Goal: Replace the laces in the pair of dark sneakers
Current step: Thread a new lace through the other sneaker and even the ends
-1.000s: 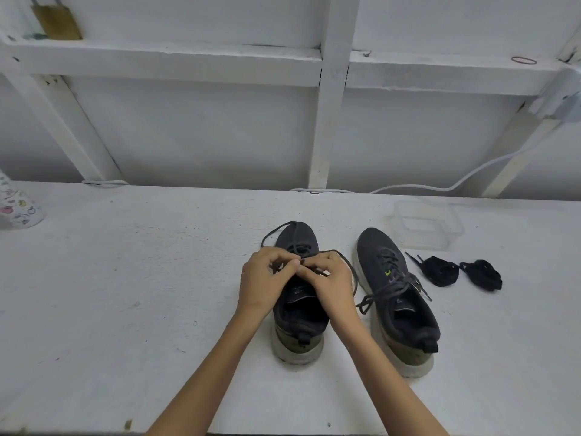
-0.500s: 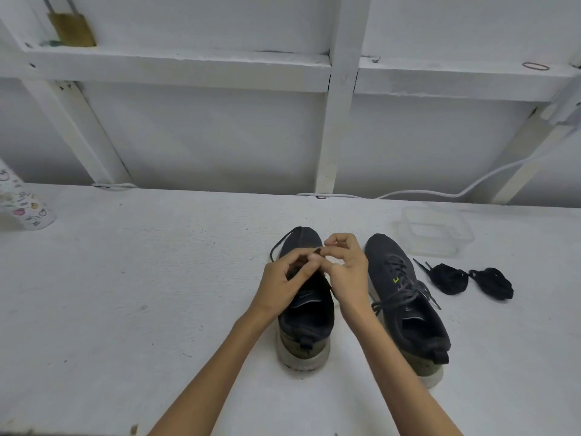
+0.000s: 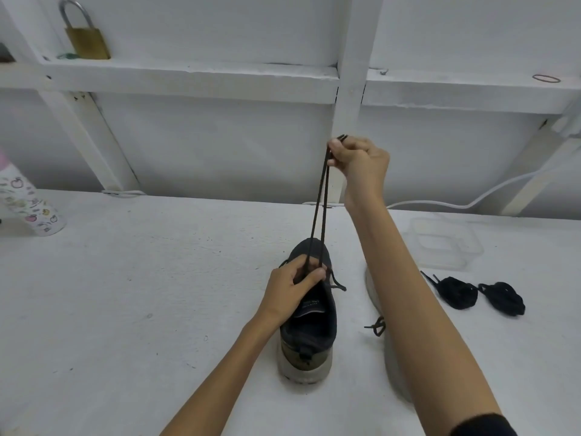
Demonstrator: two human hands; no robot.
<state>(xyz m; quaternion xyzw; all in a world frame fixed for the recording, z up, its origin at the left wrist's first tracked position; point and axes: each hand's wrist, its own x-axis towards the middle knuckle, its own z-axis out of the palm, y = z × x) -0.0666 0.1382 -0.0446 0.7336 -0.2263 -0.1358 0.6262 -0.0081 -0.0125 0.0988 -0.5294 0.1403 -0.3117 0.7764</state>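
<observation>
A dark sneaker [image 3: 309, 328] with a pale sole stands on the white table [image 3: 125, 294], toe pointing away from me. My left hand [image 3: 290, 286] rests on its tongue area, fingers curled around the two strands of its dark lace [image 3: 319, 212]. My right hand [image 3: 358, 160] is raised high above the shoe and pinches both lace ends, pulling the strands taut upward. The second sneaker [image 3: 372, 287] lies to the right, mostly hidden behind my right forearm. Two bundled black laces [image 3: 459, 292] [image 3: 503, 297] lie on the table at the right.
A clear plastic container [image 3: 440, 243] sits behind the bundled laces. A patterned bottle [image 3: 28, 202] stands at the far left. A brass padlock [image 3: 86, 36] and a rubber band [image 3: 546, 78] lie on the shelf above. A white cable [image 3: 471, 202] runs along the back wall.
My right hand has risen from the shoe to high above it, drawing both lace ends up taut. My left hand stayed at the shoe. The camera moved closer.
</observation>
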